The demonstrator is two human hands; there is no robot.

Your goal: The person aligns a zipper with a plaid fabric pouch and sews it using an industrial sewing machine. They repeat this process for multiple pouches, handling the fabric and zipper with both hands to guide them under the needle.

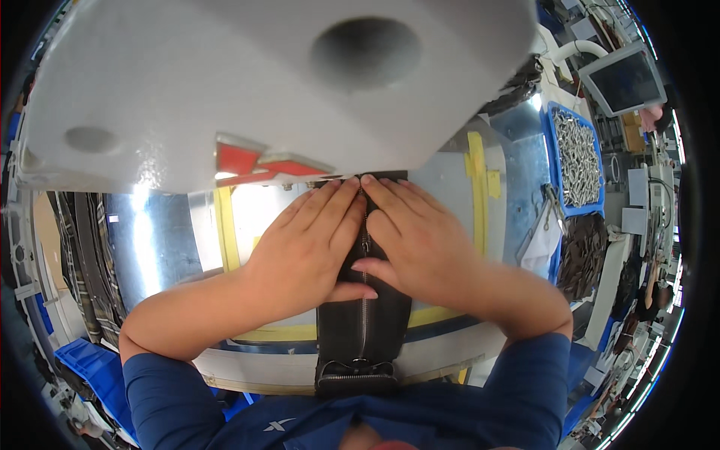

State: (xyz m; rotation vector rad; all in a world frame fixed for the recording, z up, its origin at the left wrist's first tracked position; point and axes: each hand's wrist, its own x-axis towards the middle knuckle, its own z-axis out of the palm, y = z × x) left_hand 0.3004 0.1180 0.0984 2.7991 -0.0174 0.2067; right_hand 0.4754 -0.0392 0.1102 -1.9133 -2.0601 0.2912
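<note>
White machine head [247, 90] nearest. Left hand [304, 244], right hand [416, 244] flat, ungripping, on black zippered strip [386, 324]; probably light, pliable; best held by edges.

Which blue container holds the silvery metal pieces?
The blue tray at upper right, past the right hand. Only it shows a heap of silvery pieces; brown material lies just below it; the lower-left blue bin shows none.

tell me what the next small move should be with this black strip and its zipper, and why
I'd probably ease the black strip slightly forward, toward the white machine head: the left hand and right hand lie palm-down on it, mostly either side of the zipper, which runs fairly straight, and their fingers point at that head.
</note>
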